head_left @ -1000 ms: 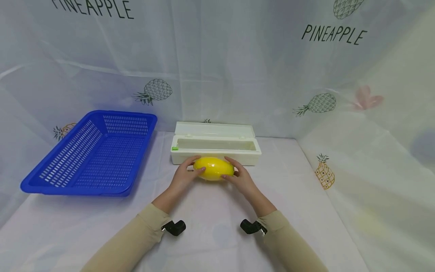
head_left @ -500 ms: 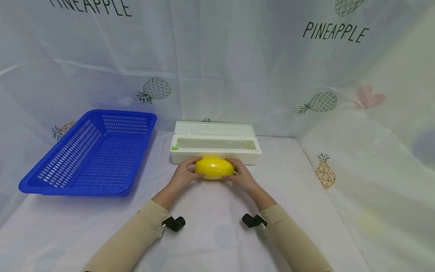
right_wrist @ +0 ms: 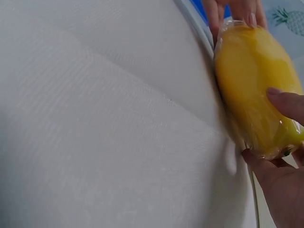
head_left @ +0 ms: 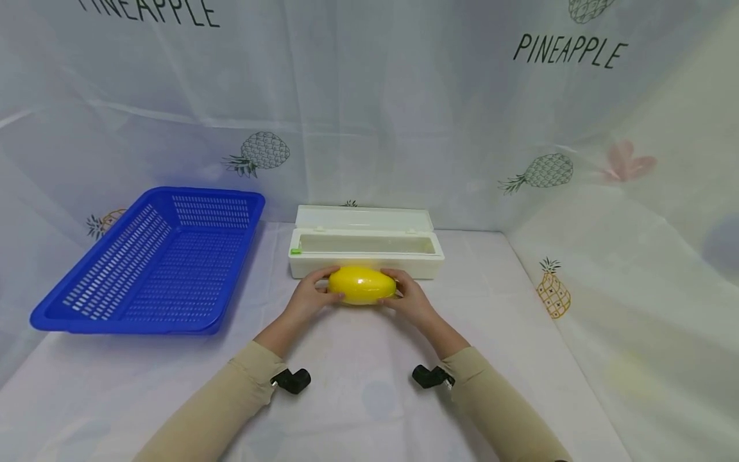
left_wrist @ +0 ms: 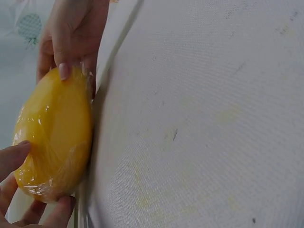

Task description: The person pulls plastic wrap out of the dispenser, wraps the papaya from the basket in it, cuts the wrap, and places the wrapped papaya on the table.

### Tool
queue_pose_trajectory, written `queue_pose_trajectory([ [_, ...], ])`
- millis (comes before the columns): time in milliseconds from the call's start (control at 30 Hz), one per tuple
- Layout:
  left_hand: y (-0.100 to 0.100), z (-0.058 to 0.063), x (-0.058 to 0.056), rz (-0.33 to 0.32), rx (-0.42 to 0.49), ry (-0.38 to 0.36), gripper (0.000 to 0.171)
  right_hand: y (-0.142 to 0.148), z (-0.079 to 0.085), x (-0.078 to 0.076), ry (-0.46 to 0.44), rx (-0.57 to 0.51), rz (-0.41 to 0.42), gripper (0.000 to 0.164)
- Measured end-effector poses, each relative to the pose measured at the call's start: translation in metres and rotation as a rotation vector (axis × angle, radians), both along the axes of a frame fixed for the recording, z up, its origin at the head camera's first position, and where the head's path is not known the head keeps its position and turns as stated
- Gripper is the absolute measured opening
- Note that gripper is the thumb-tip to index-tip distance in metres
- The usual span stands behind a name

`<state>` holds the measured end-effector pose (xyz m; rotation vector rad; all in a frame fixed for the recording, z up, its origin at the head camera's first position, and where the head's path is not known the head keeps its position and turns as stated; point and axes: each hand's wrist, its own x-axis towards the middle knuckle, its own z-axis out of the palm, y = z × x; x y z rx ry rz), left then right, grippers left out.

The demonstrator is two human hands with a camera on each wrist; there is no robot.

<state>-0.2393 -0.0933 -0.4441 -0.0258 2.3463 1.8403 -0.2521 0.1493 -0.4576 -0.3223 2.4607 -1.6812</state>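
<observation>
A yellow oval fruit (head_left: 362, 285), mango- or melon-like, is held lengthwise between both hands in front of the white box. Clear plastic film wraps it, with shiny creases in the left wrist view (left_wrist: 57, 133). My left hand (head_left: 308, 295) grips its left end, thumb on the near side. My right hand (head_left: 411, 300) holds the opposite end the same way. In the right wrist view, a small green spot shows at the end by the right fingers (right_wrist: 280, 190). Whether the fruit touches the table cannot be told.
Behind the fruit stands a long white box (head_left: 366, 264), its lid (head_left: 364, 219) raised, with a small green piece at the left corner. A blue perforated basket (head_left: 124, 323) stands to the left. White pineapple-printed cloth (head_left: 404, 128) hangs at the back and right.
Both thumbs have slid down toward the fruit's lower near side since a second ago. Hands and fruit otherwise stay nearly in place; the head view has shifted slightly.
</observation>
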Motion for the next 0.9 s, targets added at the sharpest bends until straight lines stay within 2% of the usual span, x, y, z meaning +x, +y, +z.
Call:
queue_pose_trajectory([
  [133,-0.004,0.002,0.001,0.011,0.001,-0.01,0.064,0.0,0.0,-0.003,-0.008,-0.015,0.039,0.067],
  [267,-0.006,-0.001,0.002,-0.013,-0.009,-0.017,0.064,0.003,-0.001,-0.005,0.009,-0.012,0.08,0.065],
  [600,-0.013,0.001,0.016,-0.008,-0.051,-0.018,0.074,0.007,0.006,-0.003,0.041,0.033,0.107,0.061],
  [700,-0.016,0.002,0.02,-0.016,-0.066,-0.015,0.073,0.01,0.026,0.009,0.062,0.069,0.11,0.061],
  [833,-0.02,0.005,0.027,-0.018,-0.096,-0.005,0.074,0.023,0.036,0.018,0.098,0.129,0.099,0.062],
  [900,-0.021,0.007,0.032,-0.027,-0.119,0.014,0.074,0.033,0.032,0.019,0.113,0.156,0.082,0.063],
])
